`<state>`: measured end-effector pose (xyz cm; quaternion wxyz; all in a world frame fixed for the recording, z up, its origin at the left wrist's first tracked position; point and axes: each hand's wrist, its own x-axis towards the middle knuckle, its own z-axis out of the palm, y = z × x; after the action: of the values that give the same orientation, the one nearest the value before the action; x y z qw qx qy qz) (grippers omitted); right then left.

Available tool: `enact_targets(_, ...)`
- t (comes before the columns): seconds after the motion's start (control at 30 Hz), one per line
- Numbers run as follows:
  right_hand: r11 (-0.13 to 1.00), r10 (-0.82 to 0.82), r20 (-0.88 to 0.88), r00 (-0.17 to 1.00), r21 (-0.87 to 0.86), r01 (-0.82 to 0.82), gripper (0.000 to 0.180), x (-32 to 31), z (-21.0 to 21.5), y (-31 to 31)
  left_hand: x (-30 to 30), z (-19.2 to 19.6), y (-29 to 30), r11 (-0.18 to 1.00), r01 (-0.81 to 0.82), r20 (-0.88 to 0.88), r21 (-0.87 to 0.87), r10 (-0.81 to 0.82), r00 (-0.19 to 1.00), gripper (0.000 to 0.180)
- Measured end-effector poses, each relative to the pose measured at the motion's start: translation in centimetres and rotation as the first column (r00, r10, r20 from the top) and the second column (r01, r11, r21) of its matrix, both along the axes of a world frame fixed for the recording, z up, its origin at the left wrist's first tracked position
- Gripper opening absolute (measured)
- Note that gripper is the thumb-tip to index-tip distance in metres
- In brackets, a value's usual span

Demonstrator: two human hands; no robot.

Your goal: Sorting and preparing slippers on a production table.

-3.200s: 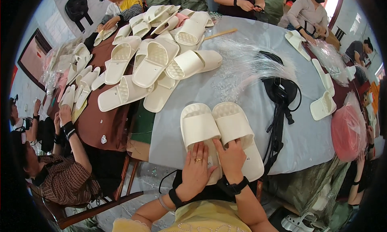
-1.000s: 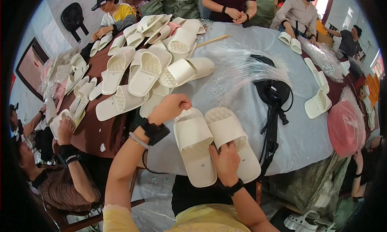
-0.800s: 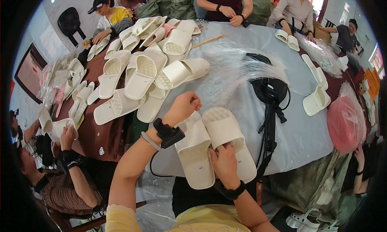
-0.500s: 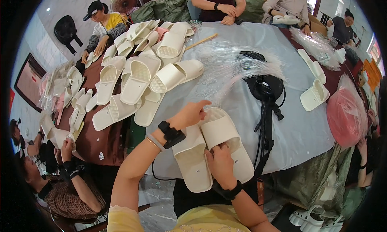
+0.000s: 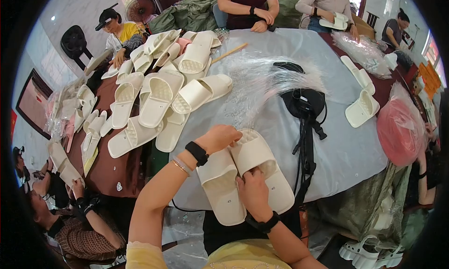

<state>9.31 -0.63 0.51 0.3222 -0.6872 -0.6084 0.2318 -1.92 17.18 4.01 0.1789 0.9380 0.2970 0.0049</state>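
Left hand [image 5: 222, 138] near toes of two cream slippers [image 5: 222, 192]. Right hand [image 5: 254, 190] at one strap's [image 5: 253, 155] edge.

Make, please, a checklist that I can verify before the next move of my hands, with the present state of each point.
1. Left slipper and right slipper side by side, straps up: ok.
2. Right hand at the strap opening of the right slipper: ok.
3. Left hand touching a slipper: cannot tell; it is at the toe end, contact unclear.
4. Left slipper fully on the table: not ok; its heel reaches past the near edge.
5. Same printed mark on both insoles: not ok; the marks look different.
6. Slipper pile apart from these two: ok.
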Motion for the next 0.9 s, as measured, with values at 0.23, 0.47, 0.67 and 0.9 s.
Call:
enact_targets(0.23,0.998,0.026,-0.077,0.997,0.057,-0.022,0.026,0.4,-0.6,-0.2,0.3,-0.7,1.5,0.987,0.159,-0.070,-0.012,-0.159,0.985,0.003)
enact_targets(0.47,0.972,0.200,-0.246,0.948,0.174,-0.160,0.044,4.8,4.4,-3.2,-2.4,2.2,-1.1,0.976,-0.085,0.317,0.199,0.018,0.948,0.013)
enact_targets(0.67,0.875,0.393,-0.102,0.914,0.348,-0.337,0.033,8.3,9.0,1.7,-2.3,2.6,-4.1,0.930,-0.276,0.562,0.243,0.097,0.821,0.019)
enact_targets(0.9,0.908,0.418,-0.177,0.891,0.118,-0.403,0.029,6.9,7.2,10.8,0.3,3.6,-4.5,0.952,-0.224,0.698,0.211,0.013,0.716,0.017)
